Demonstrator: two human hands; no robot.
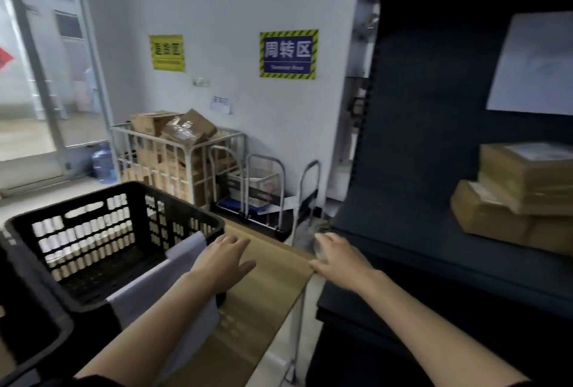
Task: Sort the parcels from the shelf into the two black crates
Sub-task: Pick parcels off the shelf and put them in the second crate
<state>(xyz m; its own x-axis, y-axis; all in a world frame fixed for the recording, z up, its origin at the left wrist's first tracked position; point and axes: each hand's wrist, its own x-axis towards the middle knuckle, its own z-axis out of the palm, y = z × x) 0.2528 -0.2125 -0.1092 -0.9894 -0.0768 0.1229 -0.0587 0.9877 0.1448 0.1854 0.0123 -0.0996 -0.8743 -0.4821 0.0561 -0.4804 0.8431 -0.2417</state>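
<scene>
A black crate (183, 203) stands on the left of a brown table (273, 293), with the corner of a second black crate (46, 309) just nearer, at the lower-left edge. A grey mailer bag (173, 265) is draped over the first crate's near rim, half in and half out. The left hand (223, 259) hovers beside it, its grip spread and holding nothing. The right hand (338, 259) rests at the table's right edge, its grip loose and seemingly empty, though the fingertips are blurred. Further right, on a dark shelf (418, 231), stacked cardboard parcels (521, 194) wait. The bag may slide back out if nudged, and pulling the lower parcel first could topple the stack.
</scene>
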